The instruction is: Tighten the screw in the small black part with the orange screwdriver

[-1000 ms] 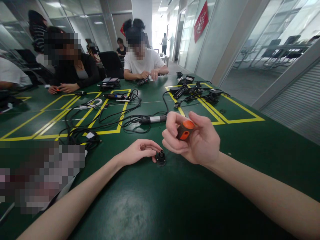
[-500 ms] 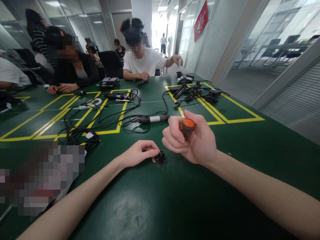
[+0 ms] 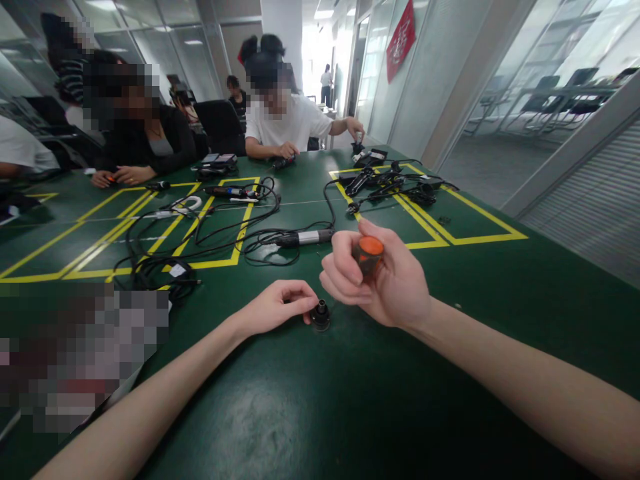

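Bracing a small black round part [image 3: 320,317] on the green worktop [image 3: 250,413], the left hand [image 3: 276,309] has its fingers drawn nearly closed at the part's left edge, thumb and forefinger together there; they have bunched in from the looser reach of 1.0 s ago, so the part, upright with its narrow metal-topped neck uppermost, now looks better steadied. Just beyond and to the right, the right hand [image 3: 400,287] is raised, fingers wrapped firmly round an orange-and-grey handle [image 3: 371,256]. That handle has rolled and tipped: its orange end now shows as a round cap, where a slotted side showed before, which suggests turning within the grip. Whatever the handle's other end carries is hidden, so whether it meets the part cannot be told. The part itself has barely moved. Beyond the hands, a silver-and-black tool [image 3: 306,238] lies among black cables [image 3: 265,241], near yellow tape outlines [image 3: 420,244] that seem unaltered. Across the worktop, a person in white [image 3: 295,123], whose 2 hands were close together 1.0 s ago, now stretches 1 hand [image 3: 355,126] out with a small pale item [image 3: 359,137], the other resting at a dark tool [image 3: 283,163].
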A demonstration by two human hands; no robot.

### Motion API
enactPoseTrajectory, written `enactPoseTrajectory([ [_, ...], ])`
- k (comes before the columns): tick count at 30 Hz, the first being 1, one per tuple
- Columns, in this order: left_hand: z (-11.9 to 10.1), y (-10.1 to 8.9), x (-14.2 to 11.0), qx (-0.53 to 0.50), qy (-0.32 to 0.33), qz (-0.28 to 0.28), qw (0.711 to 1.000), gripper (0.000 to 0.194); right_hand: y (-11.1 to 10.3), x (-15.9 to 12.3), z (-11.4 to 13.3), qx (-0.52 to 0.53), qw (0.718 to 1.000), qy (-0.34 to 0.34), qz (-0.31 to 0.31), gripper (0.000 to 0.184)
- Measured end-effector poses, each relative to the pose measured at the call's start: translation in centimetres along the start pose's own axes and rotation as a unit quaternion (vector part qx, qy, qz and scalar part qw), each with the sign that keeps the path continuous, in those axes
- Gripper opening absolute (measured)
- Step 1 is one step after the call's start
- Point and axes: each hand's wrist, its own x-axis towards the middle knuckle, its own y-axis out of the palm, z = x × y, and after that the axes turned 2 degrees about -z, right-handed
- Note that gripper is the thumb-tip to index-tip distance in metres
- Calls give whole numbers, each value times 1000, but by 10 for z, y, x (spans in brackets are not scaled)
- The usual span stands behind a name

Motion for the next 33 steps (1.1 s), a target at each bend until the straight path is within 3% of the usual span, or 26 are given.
enactPoseTrajectory([
  [3, -1, 0, 0, 2, 2, 1, 1000, 47, -2, 0, 0, 13, 1000, 1, -4, 59],
  [11, -1, 0, -1, 12, 5, 0, 1000, 46, 2, -4, 0, 30, 999, -10, 18, 35],
  [20, -1, 0, 0, 12, 2, -4, 1000, 50, -1, -1, 0, 36, 999, -7, 24, 57],
  [27, 0, 1, 0, 15, 4, -6, 1000, 49, -2, -2, 1, 30, 999, -24, 18, 33],
  [33, -2, 1, -1, 18, 2, -5, 1000, 46, -2, 2, 4, 17, 1000, -16, 8, 52],
])
